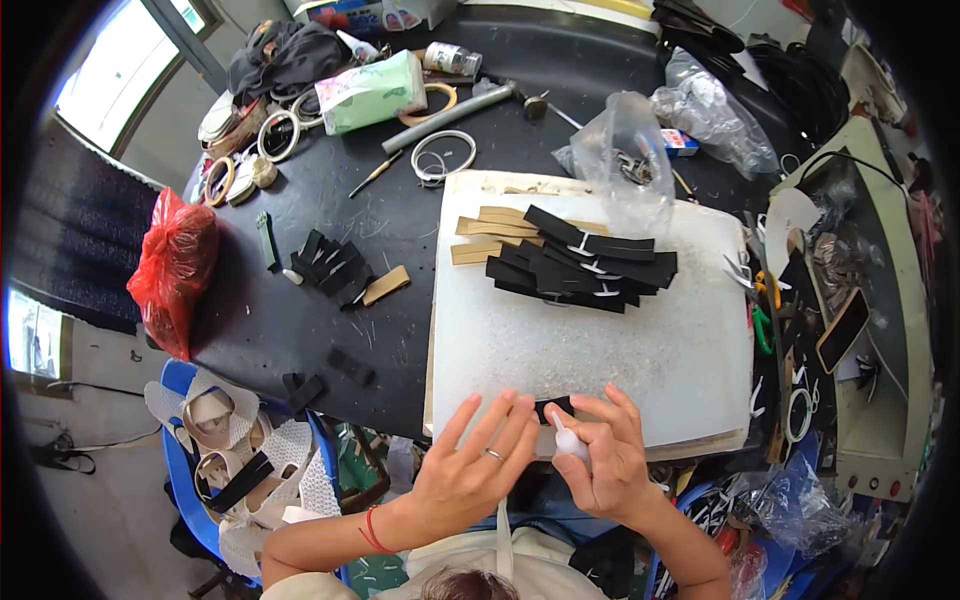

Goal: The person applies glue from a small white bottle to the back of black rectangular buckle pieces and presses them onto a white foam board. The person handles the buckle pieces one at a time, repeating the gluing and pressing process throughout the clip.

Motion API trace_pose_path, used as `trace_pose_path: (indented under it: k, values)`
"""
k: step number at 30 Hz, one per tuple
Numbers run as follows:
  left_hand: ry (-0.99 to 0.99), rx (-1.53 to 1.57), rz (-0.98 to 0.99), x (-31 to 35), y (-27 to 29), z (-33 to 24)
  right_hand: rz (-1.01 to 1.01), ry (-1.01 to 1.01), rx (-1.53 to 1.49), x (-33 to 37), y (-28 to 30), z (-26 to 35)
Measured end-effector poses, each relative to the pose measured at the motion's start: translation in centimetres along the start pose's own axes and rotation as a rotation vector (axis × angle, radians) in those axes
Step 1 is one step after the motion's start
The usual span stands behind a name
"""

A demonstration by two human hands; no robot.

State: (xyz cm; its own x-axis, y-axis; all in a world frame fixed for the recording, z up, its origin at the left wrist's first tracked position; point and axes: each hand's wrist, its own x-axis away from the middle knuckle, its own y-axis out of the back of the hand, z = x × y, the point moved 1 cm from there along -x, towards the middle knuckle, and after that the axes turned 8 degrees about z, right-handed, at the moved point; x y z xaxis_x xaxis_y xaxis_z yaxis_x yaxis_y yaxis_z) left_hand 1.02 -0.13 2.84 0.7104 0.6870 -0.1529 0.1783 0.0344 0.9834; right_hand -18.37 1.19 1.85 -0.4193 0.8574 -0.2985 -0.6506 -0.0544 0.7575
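Note:
In my right hand (pixel 612 455) is a small white squeeze bottle (pixel 570 443) with a thin nozzle, gripped between thumb and fingers. Its tip points at a short black strap (pixel 556 406) at the near edge of the white board (pixel 590 360). My left hand (pixel 475 460) lies with its fingers stretched out, fingertips at the strap's left end; its thumb is hidden. Farther up the board is a pile of black straps (pixel 590 265) with white pieces on them, overlapping several tan straps (pixel 495 235).
Left of the board are loose black straps (pixel 330 265) and a red plastic bag (pixel 175 270). A blue basket (pixel 180 470) of pale strappy pieces stands at lower left. Scissors (pixel 740 272) and a phone (pixel 843 330) are at the right. Tape rolls (pixel 278 135) and a tissue pack (pixel 370 92) sit far back.

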Motion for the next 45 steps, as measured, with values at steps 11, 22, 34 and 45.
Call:
trace_pose_path:
  k: [11, 22, 34, 45]
  values:
    - [-0.032, -0.144, 0.11, 0.1, -0.7, -0.8, -0.096, -0.122, 0.072, -0.7, -0.9, 1.9]
    - [0.02, 0.046, 0.03, -0.5, -0.1, 0.1, -0.112, -0.18, -0.103, 0.1, -1.1, 0.9]
    - [0.256, -0.02, -0.382, -0.8, 1.3, 11.8, -0.276, -0.352, -0.32, -1.3, 0.5, 0.3]
    - [-0.122, 0.192, -0.299, -10.3, 1.6, 7.4, -0.392, -0.38, -0.468, -0.7, -1.0, -0.9]
